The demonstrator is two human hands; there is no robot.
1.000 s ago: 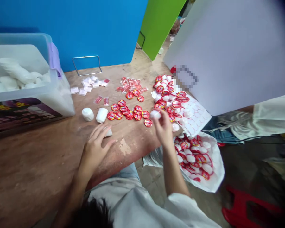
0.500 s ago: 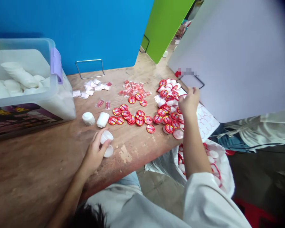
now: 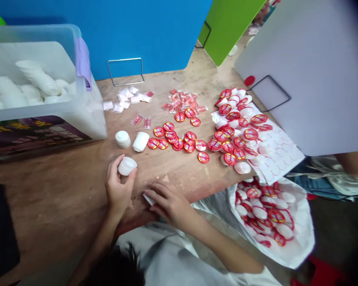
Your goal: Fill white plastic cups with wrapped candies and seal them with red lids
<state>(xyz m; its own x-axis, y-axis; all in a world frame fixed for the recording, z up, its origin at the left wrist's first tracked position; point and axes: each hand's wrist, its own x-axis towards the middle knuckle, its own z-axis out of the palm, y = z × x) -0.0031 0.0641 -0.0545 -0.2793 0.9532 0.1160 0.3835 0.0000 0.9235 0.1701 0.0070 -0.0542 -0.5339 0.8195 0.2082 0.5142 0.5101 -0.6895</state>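
White cup (image 3: pixel 127 166) sitting in the curve of the left hand (image 3: pixel 118 186) grasping it, right hand (image 3: pixel 170 201) curling over a half-hidden white piece (image 3: pixel 149 199) nearby, its hold I cannot tell.

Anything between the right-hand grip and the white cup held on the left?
Only the thumb of the left-hand grip, lying against the white cup on the side facing the right-hand grip. A partly hidden white piece sits at its fingers; otherwise nothing visible stands between.
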